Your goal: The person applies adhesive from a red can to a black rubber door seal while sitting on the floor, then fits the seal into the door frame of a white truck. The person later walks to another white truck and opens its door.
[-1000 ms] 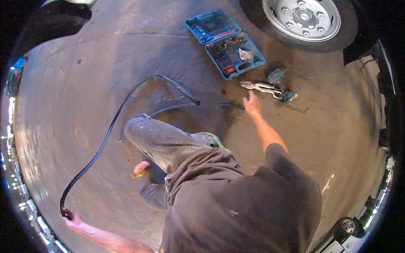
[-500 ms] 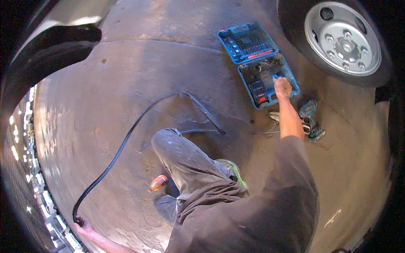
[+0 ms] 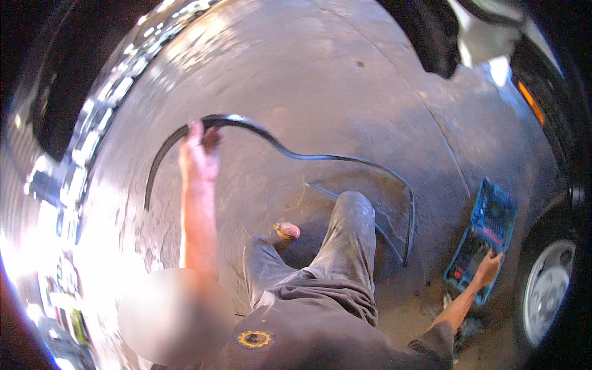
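A long black flexible strip (image 3: 345, 158) runs in a bend from the left, round past my raised knee. My left hand (image 3: 200, 151), slightly blurred, is closed round it near its left end, and a short length hangs beyond the fingers. Far to the right, my right hand (image 3: 489, 268) reaches into the lower half of an open blue tool case (image 3: 452, 266). Its fingers are curled together; whatever they grip is too small to make out. Dark compartments and a red-marked item show inside the case.
A small bottle with a red label (image 3: 287, 230) lies by my bent leg. At the right edge stands a vehicle wheel (image 3: 549, 293). Dark vehicle parts (image 3: 425, 34) overhang the concrete floor at the top. Beside my right forearm lie dim tools (image 3: 470, 327).
My view has swung left, so the case sits farther right and lower. My left hand has come up and forward with the strip. My right hand stays at the case.
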The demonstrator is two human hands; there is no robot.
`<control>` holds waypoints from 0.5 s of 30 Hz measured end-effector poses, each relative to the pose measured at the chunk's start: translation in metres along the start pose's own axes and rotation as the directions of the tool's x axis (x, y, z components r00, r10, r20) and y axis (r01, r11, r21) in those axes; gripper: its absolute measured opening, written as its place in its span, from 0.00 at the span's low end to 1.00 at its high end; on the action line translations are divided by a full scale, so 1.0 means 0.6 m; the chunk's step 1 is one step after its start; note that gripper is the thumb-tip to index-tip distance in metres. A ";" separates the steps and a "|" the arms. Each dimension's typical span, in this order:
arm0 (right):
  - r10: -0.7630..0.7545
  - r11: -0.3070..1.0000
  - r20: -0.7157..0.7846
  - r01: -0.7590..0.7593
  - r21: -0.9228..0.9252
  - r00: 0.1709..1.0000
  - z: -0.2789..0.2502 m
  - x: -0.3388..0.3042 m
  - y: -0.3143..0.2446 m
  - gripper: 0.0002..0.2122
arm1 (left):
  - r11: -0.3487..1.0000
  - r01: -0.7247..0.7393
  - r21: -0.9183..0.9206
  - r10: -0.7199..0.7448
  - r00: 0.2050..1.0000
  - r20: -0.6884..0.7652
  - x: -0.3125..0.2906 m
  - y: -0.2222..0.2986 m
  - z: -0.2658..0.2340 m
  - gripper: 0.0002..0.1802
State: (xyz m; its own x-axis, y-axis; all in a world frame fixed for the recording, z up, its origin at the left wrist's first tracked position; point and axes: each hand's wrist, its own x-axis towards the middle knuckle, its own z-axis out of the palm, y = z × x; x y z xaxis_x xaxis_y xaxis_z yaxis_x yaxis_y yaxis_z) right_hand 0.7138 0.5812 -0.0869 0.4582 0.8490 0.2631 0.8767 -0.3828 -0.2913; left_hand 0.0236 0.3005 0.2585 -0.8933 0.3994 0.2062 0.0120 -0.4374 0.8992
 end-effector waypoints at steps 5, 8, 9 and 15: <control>-0.467 0.605 0.105 0.230 0.763 0.878 -0.117 -0.181 -0.281 0.15 | 0.995 -0.014 -0.094 0.021 0.997 0.074 -0.061 0.013 0.050 0.10; -0.862 0.213 0.195 -0.014 0.977 0.469 -0.184 -0.369 -0.476 0.13 | 0.992 0.013 -0.129 -0.003 0.997 0.078 -0.080 0.019 0.055 0.10; -0.938 0.097 0.171 -0.243 0.965 0.303 -0.210 -0.432 -0.529 0.16 | 0.989 0.053 -0.138 -0.051 0.999 0.019 -0.086 0.018 0.053 0.10; -0.994 0.024 -0.094 -0.970 0.242 -0.048 -0.380 -0.625 -0.781 0.20 | 0.969 0.138 -0.204 -0.126 0.989 0.071 -0.124 0.026 0.034 0.12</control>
State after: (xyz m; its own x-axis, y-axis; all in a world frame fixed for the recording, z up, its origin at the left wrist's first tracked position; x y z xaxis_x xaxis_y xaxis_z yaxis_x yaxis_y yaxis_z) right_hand 0.1646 0.3591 0.1607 -0.8800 0.3057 0.3634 -0.4589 -0.7446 -0.4848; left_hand 0.0997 0.2805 0.2651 -0.8536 0.5075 0.1179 -0.2036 -0.5333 0.8211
